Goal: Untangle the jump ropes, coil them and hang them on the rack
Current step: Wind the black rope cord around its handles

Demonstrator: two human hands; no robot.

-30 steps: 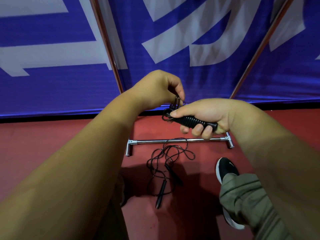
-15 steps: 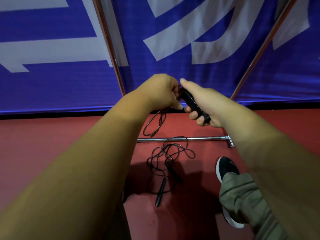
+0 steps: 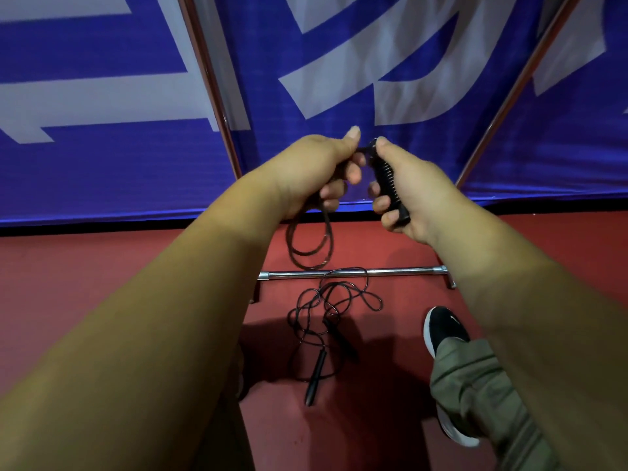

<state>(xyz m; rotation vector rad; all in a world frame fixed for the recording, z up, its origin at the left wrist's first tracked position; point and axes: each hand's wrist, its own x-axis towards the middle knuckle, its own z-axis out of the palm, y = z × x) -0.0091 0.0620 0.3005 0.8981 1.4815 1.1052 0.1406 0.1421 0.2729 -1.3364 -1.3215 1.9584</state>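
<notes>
1. Hands sat close together just above the middle of the frame, with both bare forearms reaching in from the lower corners.
2. I saw the right hand (image 3: 404,192) clamped round a black ribbed handle (image 3: 385,178). Its fingers were curled about the grip and the thumb was pressed near the upper end. The handle stood tilted, with its top leaning toward the left of the frame.
3. The left hand (image 3: 316,171) was closed on the cord of the held jump rope (image 3: 307,246), right beside the top of the handle. Its fingers were curled and its thumb pointed upward.
4. Dark loops of that cord hung from under the left hand, and the lowest reached down in front of the base bar (image 3: 390,271). I could not count the loops for certain.
5. A second jump rope (image 3: 326,307) lay loose and tangled on the red floor (image 3: 102,283) at lower centre. One loop overlapped the base bar, and its two slim handles (image 3: 314,379) lay toward the bottom of the frame.
6. The chrome base bar ran across the floor at centre. Two slanting uprights (image 3: 210,79) rose toward the upper left and upper right, in front of a blue-and-white banner (image 3: 102,164).
7. A black shoe (image 3: 445,328) with a white sole and an olive trouser leg (image 3: 475,385) showed at lower right, to the right of the second jump rope.
</notes>
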